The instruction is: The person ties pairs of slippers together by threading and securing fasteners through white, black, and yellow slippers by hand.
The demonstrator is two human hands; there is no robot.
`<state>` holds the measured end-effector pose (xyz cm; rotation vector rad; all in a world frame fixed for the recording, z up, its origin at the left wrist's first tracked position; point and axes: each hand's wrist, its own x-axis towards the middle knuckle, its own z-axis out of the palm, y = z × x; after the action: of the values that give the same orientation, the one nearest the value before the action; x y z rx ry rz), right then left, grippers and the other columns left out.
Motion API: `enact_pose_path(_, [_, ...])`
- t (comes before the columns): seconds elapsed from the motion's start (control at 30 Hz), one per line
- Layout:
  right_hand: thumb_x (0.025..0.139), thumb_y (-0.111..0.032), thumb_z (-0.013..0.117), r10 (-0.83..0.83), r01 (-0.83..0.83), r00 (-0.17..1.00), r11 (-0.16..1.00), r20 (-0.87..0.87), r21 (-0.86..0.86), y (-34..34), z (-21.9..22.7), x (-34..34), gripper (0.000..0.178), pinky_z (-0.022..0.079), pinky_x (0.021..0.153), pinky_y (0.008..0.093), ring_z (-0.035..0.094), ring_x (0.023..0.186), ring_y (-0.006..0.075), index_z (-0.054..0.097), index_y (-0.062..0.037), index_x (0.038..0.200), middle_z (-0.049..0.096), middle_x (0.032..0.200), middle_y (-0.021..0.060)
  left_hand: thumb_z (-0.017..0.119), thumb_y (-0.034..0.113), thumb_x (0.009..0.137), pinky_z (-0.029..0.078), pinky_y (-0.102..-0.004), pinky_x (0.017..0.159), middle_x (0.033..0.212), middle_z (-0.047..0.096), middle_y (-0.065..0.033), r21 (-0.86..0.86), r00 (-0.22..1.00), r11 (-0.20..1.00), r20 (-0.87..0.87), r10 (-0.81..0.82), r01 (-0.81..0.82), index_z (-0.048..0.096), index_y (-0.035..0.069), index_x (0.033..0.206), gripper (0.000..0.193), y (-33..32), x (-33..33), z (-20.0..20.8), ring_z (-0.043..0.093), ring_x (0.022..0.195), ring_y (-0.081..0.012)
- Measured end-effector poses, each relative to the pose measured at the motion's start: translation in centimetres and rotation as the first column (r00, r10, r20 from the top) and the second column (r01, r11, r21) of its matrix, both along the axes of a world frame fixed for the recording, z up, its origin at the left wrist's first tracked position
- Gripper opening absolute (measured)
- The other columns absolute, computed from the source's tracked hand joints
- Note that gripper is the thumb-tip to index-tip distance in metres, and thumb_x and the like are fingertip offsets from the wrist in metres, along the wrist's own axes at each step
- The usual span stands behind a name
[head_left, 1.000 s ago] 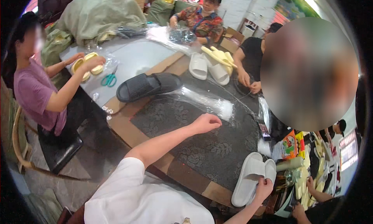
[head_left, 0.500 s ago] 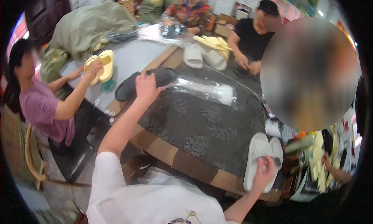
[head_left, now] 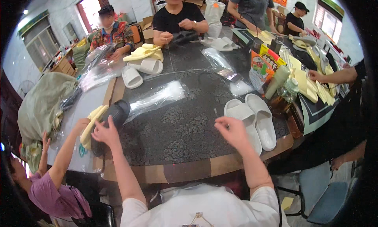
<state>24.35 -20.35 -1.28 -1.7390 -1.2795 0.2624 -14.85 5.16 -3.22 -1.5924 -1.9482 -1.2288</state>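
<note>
My left hand (head_left: 105, 133) is over a pair of dark grey slippers (head_left: 119, 110) at the left of the table, its fingers apart. Whether a fingertip touches them I cannot tell. Over the dark patterned tablecloth, my right hand (head_left: 233, 131) is closed in a pinch; a tiny pale thing (head_left: 215, 112) shows by its fingertips, too small to name. Just right of that hand lies a pair of light grey slippers (head_left: 264, 123). Yellow slippers (head_left: 93, 118), held by a co-worker's hand (head_left: 82, 124), are right beside the dark pair.
Clear plastic bags (head_left: 161, 97) lie mid-table, others (head_left: 218, 60) farther back. Light grey slippers (head_left: 133, 76) and yellow ones (head_left: 145, 51) sit at the far left. At the right stand a colourful packet (head_left: 262, 67) and a glass jar (head_left: 289, 90). Several co-workers surround the table.
The view has swung right. My right hand has left the light grey slippers, moving left into a pinch. My left hand stays by the dark slippers; the co-worker's yellow pair is now beside them.
</note>
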Motion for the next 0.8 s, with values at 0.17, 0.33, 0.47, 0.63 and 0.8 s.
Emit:
enact_pose_path(0.17, [0.083, -0.027, 0.067, -0.112, 0.120, 0.963, 0.993, -0.244, 0.020, 5.6, -2.6, 11.0, 0.029, 0.049, 0.066, 0.0307, 0.064, 0.072, 0.0148, 0.071, -0.0015, 0.097, 0.070, 0.078, 0.0084, 0.069, 0.038, 0.084, 0.031, -0.0447, 0.099, 0.088, 0.065, -0.0049, 0.079, 0.968, 0.987, 0.199, -0.154, 0.141, 0.059, 0.006, 0.122, 0.051, -5.4, 0.6, 5.6, 0.052, 0.097, -0.0262])
enact_pose_path(0.33, [0.077, -0.024, 0.065, -0.254, 0.256, 0.897, 0.966, -0.362, -0.043, 10.5, -3.0, 19.2, 0.025, 0.045, 0.058, 0.0354, 0.060, 0.063, 0.0156, 0.073, -0.0010, 0.080, 0.067, 0.070, 0.0085, 0.077, 0.009, 0.069, 0.040, -0.0332, 0.088, 0.088, 0.059, -0.0041, 0.104, 0.674, 0.714, 0.261, -0.691, 0.692, 0.061, 0.006, 0.118, 0.052, -7.8, 4.0, 8.0, 0.051, 0.091, -0.0202])
enact_pose_path(0.47, [0.080, -0.022, 0.063, -0.385, 0.280, 0.833, 0.913, -0.398, -0.297, 14.7, -4.7, 23.2, 0.022, 0.029, 0.040, 0.0337, 0.038, 0.042, 0.0135, 0.067, -0.0006, 0.084, 0.065, 0.073, 0.0086, 0.077, 0.014, 0.062, 0.016, -0.0495, 0.114, 0.096, 0.061, -0.0035, -0.025, 0.224, 0.228, 0.305, -0.926, 0.973, 0.063, 0.007, 0.112, 0.052, -7.5, 5.8, 7.3, 0.054, 0.106, -0.0206])
enact_pose_path(0.63, [0.082, -0.019, 0.065, -0.510, 0.325, 0.689, 0.852, -0.515, -0.409, 18.2, -6.3, 25.4, 0.020, 0.024, 0.035, 0.0319, 0.033, 0.036, 0.0134, 0.060, -0.0034, 0.093, 0.062, 0.070, 0.0112, 0.071, 0.013, 0.069, 0.004, -0.0576, 0.117, 0.078, 0.064, 0.0034, -0.306, 0.016, -0.102, 0.363, -0.932, 0.947, 0.067, 0.011, 0.105, 0.037, -7.7, 8.8, 5.7, 0.056, 0.104, -0.0194])
enact_pose_path(0.8, [0.088, -0.016, 0.060, -0.463, 0.306, 0.627, 0.886, -0.627, -0.348, 19.4, -5.7, 26.3, 0.017, 0.029, 0.037, 0.0305, 0.057, 0.059, 0.0166, 0.059, -0.0034, 0.099, 0.063, 0.086, 0.0106, 0.069, 0.007, 0.074, 0.042, -0.0425, 0.098, 0.068, 0.061, -0.0006, -0.263, 0.095, -0.034, 0.464, -0.881, 0.964, 0.070, 0.010, 0.093, 0.019, -7.9, 10.6, 0.6, 0.056, 0.085, -0.0194])
